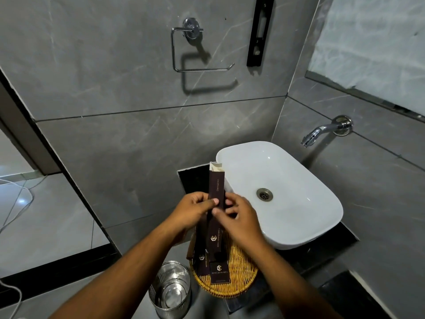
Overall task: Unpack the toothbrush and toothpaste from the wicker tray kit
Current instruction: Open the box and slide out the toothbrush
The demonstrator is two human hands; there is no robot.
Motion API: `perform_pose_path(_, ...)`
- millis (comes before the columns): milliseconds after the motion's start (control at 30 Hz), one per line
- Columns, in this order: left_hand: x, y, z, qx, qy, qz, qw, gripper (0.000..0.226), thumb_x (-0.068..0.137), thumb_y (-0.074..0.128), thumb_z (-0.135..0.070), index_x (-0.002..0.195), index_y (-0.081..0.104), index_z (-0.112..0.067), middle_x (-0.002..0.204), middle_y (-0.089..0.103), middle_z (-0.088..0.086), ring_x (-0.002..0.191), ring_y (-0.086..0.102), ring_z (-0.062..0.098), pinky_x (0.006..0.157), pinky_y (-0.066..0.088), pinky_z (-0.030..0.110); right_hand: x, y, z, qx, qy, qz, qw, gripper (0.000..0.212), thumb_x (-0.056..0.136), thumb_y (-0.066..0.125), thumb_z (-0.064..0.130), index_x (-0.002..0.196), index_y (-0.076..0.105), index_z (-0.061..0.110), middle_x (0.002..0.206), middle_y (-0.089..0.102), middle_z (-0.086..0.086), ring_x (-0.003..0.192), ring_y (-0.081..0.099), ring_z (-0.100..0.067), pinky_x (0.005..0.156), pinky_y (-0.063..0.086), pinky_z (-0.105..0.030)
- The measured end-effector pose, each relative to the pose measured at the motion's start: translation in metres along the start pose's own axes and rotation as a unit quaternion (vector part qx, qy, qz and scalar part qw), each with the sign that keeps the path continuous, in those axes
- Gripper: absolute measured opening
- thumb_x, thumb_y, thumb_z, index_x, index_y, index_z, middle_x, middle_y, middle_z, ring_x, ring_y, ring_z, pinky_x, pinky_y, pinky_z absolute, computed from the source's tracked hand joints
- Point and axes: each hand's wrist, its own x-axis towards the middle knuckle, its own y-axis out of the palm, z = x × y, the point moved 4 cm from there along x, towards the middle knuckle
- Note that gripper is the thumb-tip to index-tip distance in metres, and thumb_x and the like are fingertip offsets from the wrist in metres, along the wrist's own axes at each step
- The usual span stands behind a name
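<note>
Grey marble-veined wall tiles (115, 77) enclosed the corner. A white basin (299, 203) sat on the black counter (340, 282), under a chrome wall spout (322, 132).

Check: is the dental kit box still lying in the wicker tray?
No, both hands hold the dental kit box upright above the wicker tray.

Materials and finishes at the basin

The dental kit box (216, 199) looks like matt dark card with a pale paper flap at its open top. The tray (239, 270) is woven wicker, rough and golden. The basin (299, 196) is glossy white ceramic, its drain ring dull metal. The tap (322, 131) and towel ring (190, 42) are polished chrome. The bin (171, 288) is shiny perforated steel. The wall tiles (115, 88) are smooth grey stone-look, faintly satin.
</note>
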Motion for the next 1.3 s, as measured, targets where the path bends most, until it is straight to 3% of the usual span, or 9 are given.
perform_pose_path(133,-0.001,-0.004,-0.001,0.052,0.003,0.043,0.998,0.005,0.088,0.065,-0.017,0.084,0.066,-0.014,0.067,0.072,-0.004,0.065,0.07,0.011,0.06,0.054,0.024,0.037,-0.033,0.031,0.094,0.076,-0.08,0.989,0.027,0.082,0.064,0.031,0.108,0.065,0.025,0.106,0.069,0.0,0.092,0.068,-0.018,0.074,0.057,-0.036)
perform_pose_path(300,-0.005,0.004,-0.007,0.137,0.045,0.066,0.987,0.02,0.086,0.068,-0.021,0.1,0.068,-0.007,0.084,0.074,0.003,0.078,0.073,0.017,0.067,0.055,0.024,0.057,-0.035,0.05,0.02,0.099,0.049,0.994,0.02,0.084,0.062,0.032,0.09,0.068,0.013,0.079,0.072,-0.008,0.069,0.068,-0.021,0.043,0.045,-0.022)
perform_pose_path(500,-0.006,-0.01,-0.007,0.132,0.039,0.042,0.99,0.016,0.082,0.068,-0.026,0.095,0.072,-0.018,0.088,0.076,0.004,0.077,0.07,0.013,0.072,0.055,0.028,0.066,-0.041,0.03,0.107,0.174,0.064,0.977,0.012,0.089,0.054,0.006,0.089,0.065,0.001,0.074,0.069,-0.018,0.043,0.064,-0.014,0.043,0.055,-0.023)
perform_pose_path(667,-0.014,-0.041,0.003,0.124,-0.037,0.094,0.987,0.03,0.072,0.077,-0.046,0.086,0.072,-0.019,0.079,0.076,0.007,0.066,0.071,0.022,0.053,0.05,0.027,0.059,-0.049,0.004,0.289,0.217,0.038,0.932,0.008,0.091,0.058,0.002,0.094,0.061,-0.005,0.083,0.066,-0.023,0.047,0.069,-0.019,0.046,0.057,-0.025)
perform_pose_path(800,-0.014,-0.065,-0.008,0.027,-0.046,-0.004,0.999,0.043,0.059,0.087,-0.032,0.092,0.069,-0.011,0.072,0.075,0.007,0.061,0.072,0.02,0.042,0.047,0.022,0.039,-0.044,-0.024,0.422,0.234,0.029,0.876,0.008,0.093,0.054,0.0,0.092,0.06,-0.005,0.075,0.072,-0.023,0.06,0.074,-0.025,0.05,0.059,-0.027)
perform_pose_path(933,0.0,-0.075,-0.031,-0.13,-0.011,-0.151,0.98,0.03,0.066,0.083,-0.026,0.086,0.063,-0.015,0.07,0.073,0.002,0.066,0.069,0.019,0.059,0.056,0.029,0.019,-0.018,-0.042,0.484,0.25,0.059,0.837,0.02,0.094,0.046,0.002,0.104,0.06,-0.008,0.084,0.076,-0.026,0.078,0.077,-0.031,0.054,0.061,-0.027)
perform_pose_path(1067,0.012,-0.044,-0.042,-0.232,0.003,-0.209,0.95,0.014,0.083,0.071,-0.027,0.079,0.06,-0.021,0.069,0.071,-0.002,0.073,0.065,0.017,0.073,0.053,0.033,0.012,0.005,-0.044,0.526,0.268,0.072,0.804,0.03,0.095,0.041,0.01,0.112,0.058,-0.008,0.092,0.076,-0.027,0.086,0.075,-0.035,0.057,0.061,-0.029)
perform_pose_path(1200,0.016,-0.006,-0.043,-0.199,0.025,-0.167,0.965,0.01,0.087,0.066,-0.028,0.085,0.059,-0.022,0.086,0.073,0.003,0.08,0.069,0.019,0.06,0.054,0.031,0.012,0.009,-0.04,0.549,0.266,0.077,0.788,0.038,0.097,0.034,0.016,0.107,0.063,-0.007,0.091,0.076,-0.026,0.086,0.075,-0.035,0.06,0.062,-0.032)
perform_pose_path(1300,0.016,0.0,-0.058,-0.094,0.096,-0.144,0.98,0.006,0.084,0.071,-0.027,0.08,0.066,-0.025,0.079,0.076,-0.001,0.081,0.074,0.019,0.067,0.061,0.035,0.007,0.008,-0.043,0.562,0.271,0.063,0.779,0.041,0.094,0.034,0.016,0.102,0.065,-0.009,0.088,0.075,-0.027,0.083,0.075,-0.036,0.06,0.062,-0.034)
